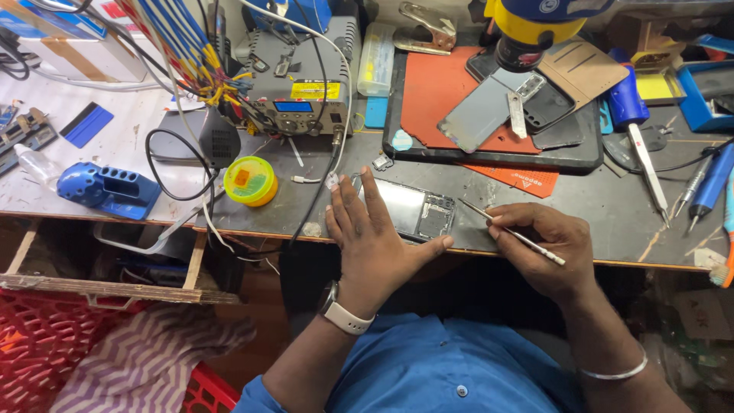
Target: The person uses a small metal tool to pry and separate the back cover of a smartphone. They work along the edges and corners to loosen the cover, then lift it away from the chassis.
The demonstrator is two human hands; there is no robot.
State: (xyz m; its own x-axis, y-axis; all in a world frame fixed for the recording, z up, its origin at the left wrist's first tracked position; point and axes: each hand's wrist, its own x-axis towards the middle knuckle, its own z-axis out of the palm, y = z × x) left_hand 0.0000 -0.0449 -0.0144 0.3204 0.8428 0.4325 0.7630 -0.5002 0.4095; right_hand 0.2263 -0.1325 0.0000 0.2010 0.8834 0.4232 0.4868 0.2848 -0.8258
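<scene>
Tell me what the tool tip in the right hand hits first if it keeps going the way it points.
Probably the opened phone: the right hand aims its thin metal tool up-left at the phone's right edge, just short of it.

An opened phone [413, 208] lies on the surface [612, 214] under the fingers of the left hand [372, 237], just left of the right hand [544, 248], which holds a thin tool [514, 233] whose tip points at the phone. Behind both hands a mat [443, 92] carries phone panels [489, 111]. Left of the left hand sits a round tin [250, 180] (near the front edge), and behind it a power unit [302, 84]. A screwdriver [638, 134] lies behind the right hand, to its right.
</scene>
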